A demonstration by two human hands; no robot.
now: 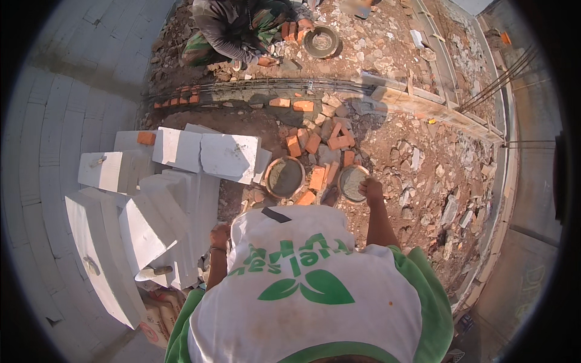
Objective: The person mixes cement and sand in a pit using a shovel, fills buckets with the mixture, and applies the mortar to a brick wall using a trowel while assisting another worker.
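My right hand is closed at the right rim of a round bucket of pale grey mix. What its fingers hold, if anything, is hidden. To its left stands a second round bucket, partly filled with darker grey mortar. Orange bricks lie between the two buckets. My left hand is low beside my white and green shirt, near the stacked white blocks. Its fingers are partly hidden and small, so their grip does not show.
A trowel rests on the blocks at left. Ahead, a trench with long steel bars crosses the rubble. Beyond it another person crouches beside a mortar bucket and bricks. A block wall runs along the left.
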